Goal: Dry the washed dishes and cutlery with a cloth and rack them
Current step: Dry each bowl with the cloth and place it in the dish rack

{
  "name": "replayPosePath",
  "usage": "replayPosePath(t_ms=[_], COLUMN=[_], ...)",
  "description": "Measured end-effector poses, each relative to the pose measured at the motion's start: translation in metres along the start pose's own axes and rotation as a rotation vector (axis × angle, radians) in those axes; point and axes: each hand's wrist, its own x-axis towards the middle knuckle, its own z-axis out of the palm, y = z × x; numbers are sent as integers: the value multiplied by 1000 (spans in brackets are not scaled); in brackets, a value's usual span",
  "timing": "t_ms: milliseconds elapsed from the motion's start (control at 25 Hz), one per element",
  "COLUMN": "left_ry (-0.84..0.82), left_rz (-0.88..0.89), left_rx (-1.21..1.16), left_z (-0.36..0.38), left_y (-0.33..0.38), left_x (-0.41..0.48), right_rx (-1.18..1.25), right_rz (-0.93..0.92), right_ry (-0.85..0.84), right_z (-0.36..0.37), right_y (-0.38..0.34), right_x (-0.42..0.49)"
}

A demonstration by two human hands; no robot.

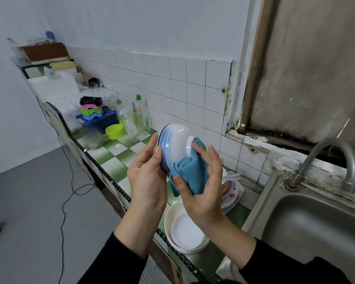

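No legible text, brand name or number anywhere in view. Green label on clear bottle at back of bench — print too blurred and small to read.

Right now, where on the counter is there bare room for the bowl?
The left hand holds the blue-and-white bowl, the right hand the blue cloth. The bare checkered counter lies between the frosted glass and lime bowl behind and the stacked white bowls in front. Near the sink it is crowded: the plate stack and white bowls fill the tiles.
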Motion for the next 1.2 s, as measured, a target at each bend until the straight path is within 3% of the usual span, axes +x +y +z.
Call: replayPosePath(t_ms=[120,200,400,600,800,880,1000,1080,1200], left_ry=[-45,-70,-125,-197,-403,-481,-427,-361,-294], left_rz=[-107,-186,-221,-209,-25,90,293,337,313], left_rx=[-47,-124,-295,-230,74,197,376,380,332], left_z=[-2,-1,3,-3,-21,-25,-19,-17,-13], left_y=[5,3,0,7,19,18,11,4,2], left_x=[2,0,0,6,17,18,8,0,-4], right_rx=[-174,-264,-48,92,274,228,88,63,159], right_rz=[-250,-318,-66,98,191,225,122,90,316], right_ry=[-107,-106,58,65,47,-11,-150,-176,-39], right_z=[-11,-12,-7,-11,-19,-23,-26,-25,-20], right_y=[15,23,17,7,1,-1,-6,-2,3], right_x=[-7,-8,2,15,42,54,62,63,70])
